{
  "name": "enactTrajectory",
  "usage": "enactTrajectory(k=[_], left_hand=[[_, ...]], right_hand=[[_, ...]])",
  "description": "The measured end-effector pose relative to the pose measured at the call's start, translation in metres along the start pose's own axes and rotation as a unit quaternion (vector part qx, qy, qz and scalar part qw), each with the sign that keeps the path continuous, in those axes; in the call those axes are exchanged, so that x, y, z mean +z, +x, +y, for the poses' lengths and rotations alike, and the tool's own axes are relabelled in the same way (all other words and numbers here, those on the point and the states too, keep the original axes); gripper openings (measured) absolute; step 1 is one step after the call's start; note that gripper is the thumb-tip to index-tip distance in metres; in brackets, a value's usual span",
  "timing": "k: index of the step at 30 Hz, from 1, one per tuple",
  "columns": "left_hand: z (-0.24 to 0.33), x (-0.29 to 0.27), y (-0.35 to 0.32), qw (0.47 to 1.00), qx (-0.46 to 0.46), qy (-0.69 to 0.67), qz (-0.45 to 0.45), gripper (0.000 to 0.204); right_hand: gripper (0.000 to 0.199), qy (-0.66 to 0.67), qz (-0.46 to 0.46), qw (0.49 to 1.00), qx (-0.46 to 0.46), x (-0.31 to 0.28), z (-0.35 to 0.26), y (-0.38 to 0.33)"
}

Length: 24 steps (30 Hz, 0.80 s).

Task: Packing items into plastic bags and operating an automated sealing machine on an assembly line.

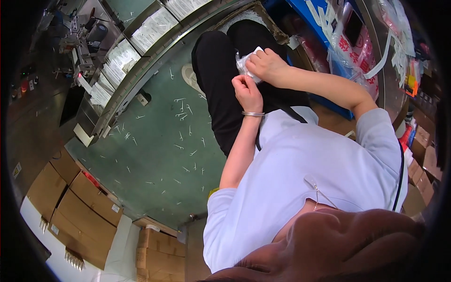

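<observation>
Over my lap, my right hand (268, 68) is curled over a small white, partly clear and shiny plastic packet (243, 64). The packet's white corner sticks up past the fingers. Just below, my left hand (249, 96), with a silver bangle at the wrist, has its fingers pinched together against the packet's lower edge. Exactly what the left fingertips grip is too small to make out. Both hands nearly touch. My fingers hide part of the packet, and its contents do not show.
Curved metal compartments hold stacks of white printed slips (151, 33). A blue bin (312, 19) and clear plastic bags (350, 54) lie at the right, with a dark phone (353, 28) on them. Small white pieces litter the green floor (155, 141). Cardboard boxes (84, 225) stand lower left.
</observation>
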<state>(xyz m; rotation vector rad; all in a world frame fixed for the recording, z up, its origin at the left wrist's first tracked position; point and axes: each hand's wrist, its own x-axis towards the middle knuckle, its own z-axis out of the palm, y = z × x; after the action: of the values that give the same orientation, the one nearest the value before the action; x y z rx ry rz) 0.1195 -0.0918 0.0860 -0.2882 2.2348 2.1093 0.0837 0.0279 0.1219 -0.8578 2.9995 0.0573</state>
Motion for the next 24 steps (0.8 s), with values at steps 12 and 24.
enactTrajectory(k=[12,24], left_hand=[[0.007,-0.002,0.013,0.952,0.166,0.256,0.003,0.014],[0.012,0.001,0.011,0.949,0.216,0.227,-0.025,0.009]], right_hand=[[0.026,0.151,-0.067,0.986,0.02,-0.011,0.002,0.011],[0.012,0.367,0.215,0.901,0.082,0.003,0.003,-0.017]])
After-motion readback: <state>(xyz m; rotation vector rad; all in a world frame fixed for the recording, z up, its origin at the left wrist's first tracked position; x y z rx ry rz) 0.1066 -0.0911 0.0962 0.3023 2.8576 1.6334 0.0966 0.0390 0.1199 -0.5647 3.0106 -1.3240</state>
